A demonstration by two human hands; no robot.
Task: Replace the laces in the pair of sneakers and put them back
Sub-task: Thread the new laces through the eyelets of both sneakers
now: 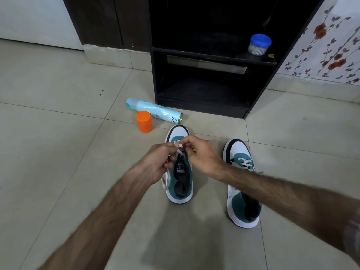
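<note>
Head view: both hands meet over the left sneaker (180,180) on the floor (58,152). The left hand (158,164) and right hand (200,154) each pinch the white lace (180,148). The right sneaker (242,184), laced, stands right of it; an orange cap (144,121) and a spray can (153,111) lie beyond it.

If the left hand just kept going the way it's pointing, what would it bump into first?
Probably the right hand, just ahead of the left hand over the left sneaker; both pinch the white lace. Depth is unclear.
</note>
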